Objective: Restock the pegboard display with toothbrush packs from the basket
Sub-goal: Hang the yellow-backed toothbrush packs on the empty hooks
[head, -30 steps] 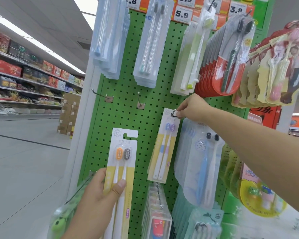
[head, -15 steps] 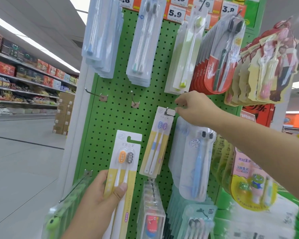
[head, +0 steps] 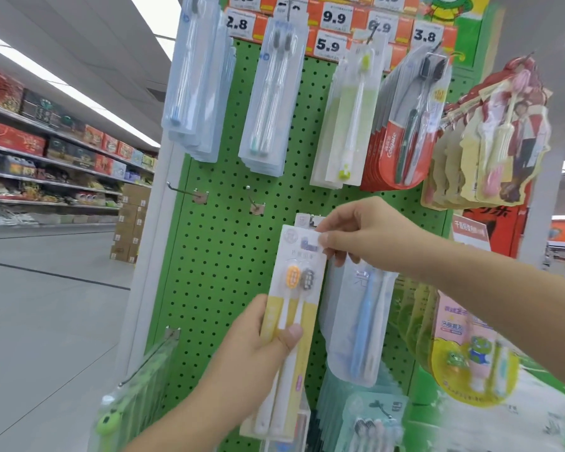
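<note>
A yellow-and-white toothbrush pack (head: 291, 308) with an orange and a grey brush head is held up against the green pegboard (head: 222, 262). My left hand (head: 258, 350) grips its lower half. My right hand (head: 362, 236) pinches its top corner, close to a hook where another pack's white top (head: 302, 220) peeks out behind. Two bare hooks (head: 183, 190) (head: 252, 199) stick out to the left. The basket is out of view.
Clear blister packs (head: 271, 102), red packs (head: 402, 132) and a blue-brush pouch (head: 359, 321) hang around. A long hook with green packs (head: 141, 370) juts out at the lower left. A shop aisle with stocked shelves (head: 46, 151) lies to the left.
My left hand lifted the orange-and-grey pack up and right in front of the hanging pack. My right hand left that hanging pack's top and took the new pack's top corner.
</note>
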